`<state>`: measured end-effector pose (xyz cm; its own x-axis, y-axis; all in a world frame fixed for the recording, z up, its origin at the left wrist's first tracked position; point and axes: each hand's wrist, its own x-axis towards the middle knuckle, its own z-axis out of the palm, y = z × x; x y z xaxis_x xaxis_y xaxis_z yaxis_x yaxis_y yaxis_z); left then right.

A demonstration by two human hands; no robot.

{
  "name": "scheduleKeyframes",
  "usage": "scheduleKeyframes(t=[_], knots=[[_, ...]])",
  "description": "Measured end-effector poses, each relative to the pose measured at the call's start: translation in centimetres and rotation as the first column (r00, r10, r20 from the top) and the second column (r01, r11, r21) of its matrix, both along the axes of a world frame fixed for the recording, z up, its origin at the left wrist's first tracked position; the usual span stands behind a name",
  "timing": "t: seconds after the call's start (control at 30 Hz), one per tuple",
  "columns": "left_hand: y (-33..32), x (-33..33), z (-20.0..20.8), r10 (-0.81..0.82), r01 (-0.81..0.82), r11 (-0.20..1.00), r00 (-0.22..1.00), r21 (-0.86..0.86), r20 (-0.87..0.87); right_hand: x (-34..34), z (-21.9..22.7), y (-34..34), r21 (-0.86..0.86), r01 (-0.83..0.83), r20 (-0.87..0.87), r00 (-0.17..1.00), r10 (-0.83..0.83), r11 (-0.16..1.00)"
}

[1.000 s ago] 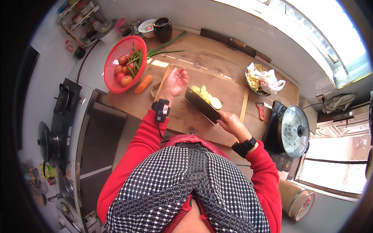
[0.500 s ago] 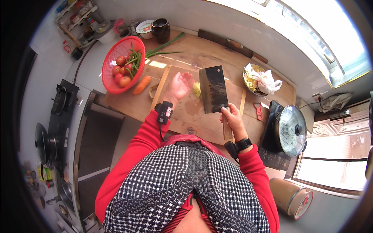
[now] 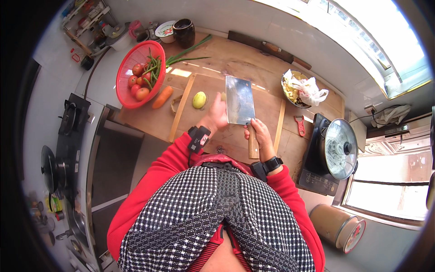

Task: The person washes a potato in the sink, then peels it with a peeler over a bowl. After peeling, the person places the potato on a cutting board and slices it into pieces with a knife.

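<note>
My right hand (image 3: 263, 136) is closed round the wooden handle of a cleaver (image 3: 240, 102), whose broad steel blade points away from me above the board. At the blade's left edge is my left hand (image 3: 218, 113), its thumb side up and straight. The other fingers are partly hidden behind the blade; whether they touch it I cannot tell. A pale yellow-green oval vegetable (image 3: 199, 99) lies on the wooden cutting board (image 3: 210, 136), left of that hand. Further left is a carrot (image 3: 162, 97).
A red colander (image 3: 118, 86) holds tomatoes and green beans, with spring onions (image 3: 190, 58) beside it. Right are a bowl of peelings (image 3: 292, 95) with a white plastic bag, a red peeler (image 3: 300, 125) and a lidded pot (image 3: 337, 149) on a cooker. A long knife (image 3: 272, 47) lies by the wall.
My left hand has moved right and nearer, to the cleaver's edge. The cleaver has shifted slightly left and turned, its face now bright. The oval vegetable, partly hidden before, shows whole further left.
</note>
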<state>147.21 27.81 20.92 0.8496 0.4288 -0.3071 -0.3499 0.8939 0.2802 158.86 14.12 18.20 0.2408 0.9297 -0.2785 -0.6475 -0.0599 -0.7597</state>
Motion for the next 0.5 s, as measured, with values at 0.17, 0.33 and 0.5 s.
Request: scheduleKeyframes(t=[0.17,0.33,0.5], knots=[[1.2,0.2,-1.3,0.042,-0.043,0.999,0.999,-0.015,-0.028,0.5,-0.2,-1.3,-0.034,-0.039,0.017,0.999,0.039,0.999],[2.0,0.7,-3.1,0.016,-0.015,1.000,0.999,-0.026,0.029,1.1,0.0,-3.4,-0.077,-0.026,0.092,0.995,0.033,0.997],[2.5,1.3,-3.7,0.062,-0.064,0.996,0.998,0.060,0.032,1.6,0.3,-5.6,-0.101,0.016,0.102,0.995,-0.005,0.995]])
